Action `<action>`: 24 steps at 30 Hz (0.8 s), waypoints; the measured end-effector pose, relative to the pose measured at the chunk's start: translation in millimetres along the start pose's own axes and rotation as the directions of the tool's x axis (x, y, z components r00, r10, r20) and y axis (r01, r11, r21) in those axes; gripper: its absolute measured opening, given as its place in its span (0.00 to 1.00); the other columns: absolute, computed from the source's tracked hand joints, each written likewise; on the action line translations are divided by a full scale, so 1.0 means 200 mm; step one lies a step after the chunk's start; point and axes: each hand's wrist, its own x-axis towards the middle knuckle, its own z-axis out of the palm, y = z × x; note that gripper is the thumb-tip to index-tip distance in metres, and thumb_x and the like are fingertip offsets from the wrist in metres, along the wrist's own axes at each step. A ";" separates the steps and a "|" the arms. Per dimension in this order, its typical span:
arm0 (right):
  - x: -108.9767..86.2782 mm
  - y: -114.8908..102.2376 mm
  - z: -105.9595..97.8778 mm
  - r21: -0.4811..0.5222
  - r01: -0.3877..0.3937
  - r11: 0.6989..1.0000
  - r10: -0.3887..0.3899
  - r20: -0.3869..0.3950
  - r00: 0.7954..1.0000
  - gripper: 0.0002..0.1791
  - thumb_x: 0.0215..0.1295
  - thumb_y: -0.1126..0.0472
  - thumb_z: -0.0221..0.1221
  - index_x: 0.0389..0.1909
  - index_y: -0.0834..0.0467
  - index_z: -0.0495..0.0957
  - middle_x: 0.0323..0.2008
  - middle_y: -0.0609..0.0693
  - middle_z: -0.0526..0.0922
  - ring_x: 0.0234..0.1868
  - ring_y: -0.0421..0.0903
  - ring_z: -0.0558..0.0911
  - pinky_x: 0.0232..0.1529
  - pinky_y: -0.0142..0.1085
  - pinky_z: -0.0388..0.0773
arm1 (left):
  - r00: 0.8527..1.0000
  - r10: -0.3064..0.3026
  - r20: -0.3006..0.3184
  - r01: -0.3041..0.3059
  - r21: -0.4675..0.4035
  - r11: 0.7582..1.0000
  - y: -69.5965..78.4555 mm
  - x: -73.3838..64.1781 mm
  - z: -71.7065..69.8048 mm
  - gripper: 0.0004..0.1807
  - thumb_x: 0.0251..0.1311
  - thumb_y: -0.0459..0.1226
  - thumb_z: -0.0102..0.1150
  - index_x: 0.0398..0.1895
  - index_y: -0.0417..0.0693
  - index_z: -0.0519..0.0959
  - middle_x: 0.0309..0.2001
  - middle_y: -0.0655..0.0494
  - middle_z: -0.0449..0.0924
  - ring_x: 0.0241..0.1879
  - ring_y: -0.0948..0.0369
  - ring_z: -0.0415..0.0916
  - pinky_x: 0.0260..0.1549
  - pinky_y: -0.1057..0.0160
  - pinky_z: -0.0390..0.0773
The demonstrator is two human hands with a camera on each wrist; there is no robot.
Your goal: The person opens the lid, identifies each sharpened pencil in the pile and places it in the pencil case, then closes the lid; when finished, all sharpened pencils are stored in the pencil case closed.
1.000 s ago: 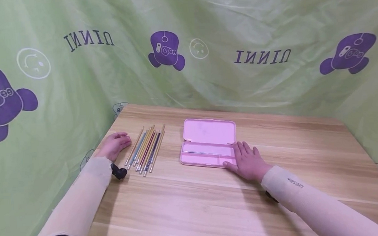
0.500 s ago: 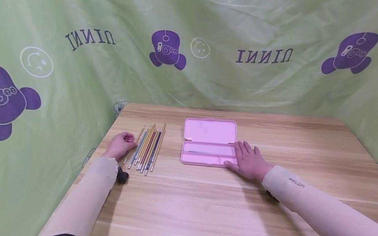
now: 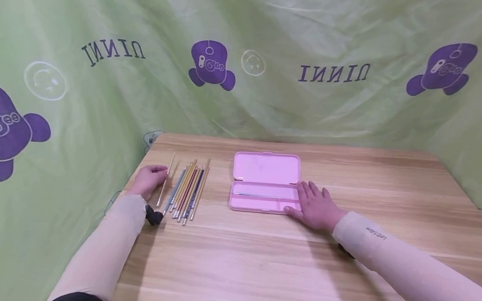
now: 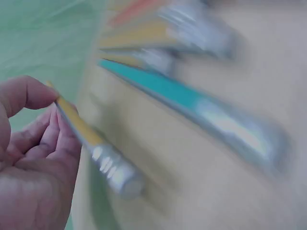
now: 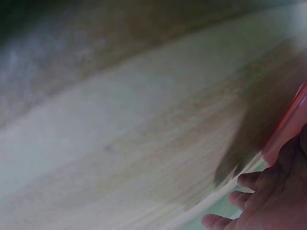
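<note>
Between thumb and fingers my left hand point(image 3: 147, 180) pinches a yellow pencil point(image 4: 86, 129), its metal-banded eraser end pointing back toward me. In the head view that pencil stands a little to the left of a bundle of pencils point(image 3: 188, 194), which includes yellow, red, dark blue and a teal one point(image 4: 163, 91). My right hand point(image 3: 317, 208) rests with spread fingers against the right end of an open pink pencil case point(image 3: 253, 202). Inside the case's long compartment lies a thin bluish strip, too small to make out. The lid point(image 3: 266, 167) is tipped back, away from me.
A wooden table point(image 3: 230, 264) carries everything. Green cloth point(image 3: 239, 109) with purple prints hangs behind it and along the left side. A small black device point(image 3: 153, 216) is strapped at the left wrist, near the pencils' eraser ends.
My left hand reached right to the leftmost pencil, took hold of it and drew it left, apart from the bundle. The right hand and the pencil case have stayed in place.
</note>
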 end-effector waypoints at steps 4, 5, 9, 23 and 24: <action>0.00 0.00 -0.01 0.003 0.001 1.000 -0.001 -0.001 1.000 0.56 0.75 0.28 0.42 0.78 0.75 0.46 0.77 0.74 0.51 0.77 0.73 0.49 0.71 0.73 0.46 | 0.995 0.049 0.090 -0.017 -0.329 0.944 0.09 0.02 0.00 0.29 0.76 0.26 0.45 0.75 0.23 0.54 0.55 0.44 0.75 0.44 0.66 0.76 0.47 0.74 0.79; 0.00 0.00 -0.01 -0.001 0.002 1.000 -0.002 -0.003 1.000 0.56 0.75 0.28 0.42 0.78 0.75 0.46 0.77 0.74 0.51 0.77 0.73 0.49 0.71 0.73 0.46 | 0.990 0.071 0.119 -0.021 -0.381 0.924 0.12 0.02 0.01 0.29 0.76 0.24 0.43 0.76 0.22 0.52 0.52 0.48 0.77 0.43 0.67 0.77 0.47 0.73 0.79; -0.01 0.01 -0.01 0.000 0.006 1.000 -0.006 -0.001 1.000 0.58 0.74 0.26 0.38 0.78 0.75 0.46 0.77 0.75 0.51 0.77 0.74 0.49 0.71 0.73 0.45 | 0.965 0.112 0.237 0.032 -0.532 0.846 0.23 0.00 0.08 0.30 0.76 0.22 0.38 0.76 0.22 0.45 0.42 0.57 0.81 0.43 0.65 0.80 0.55 0.69 0.78; 0.01 0.00 -0.01 0.016 -0.006 1.000 0.006 0.028 1.000 0.58 0.74 0.25 0.38 0.78 0.75 0.45 0.78 0.73 0.49 0.78 0.72 0.47 0.72 0.72 0.43 | 0.904 0.112 0.412 0.088 -0.438 0.895 0.43 0.01 0.35 0.28 0.74 0.21 0.42 0.74 0.21 0.54 0.51 0.38 0.80 0.46 0.59 0.82 0.54 0.65 0.81; 0.01 0.00 -0.01 0.019 -0.005 1.000 0.004 0.024 1.000 0.58 0.74 0.25 0.39 0.78 0.75 0.45 0.77 0.74 0.50 0.78 0.72 0.47 0.72 0.72 0.44 | 0.899 0.112 0.422 0.080 -0.411 0.908 0.45 0.01 0.38 0.27 0.73 0.21 0.43 0.73 0.21 0.56 0.55 0.33 0.77 0.48 0.57 0.82 0.55 0.64 0.80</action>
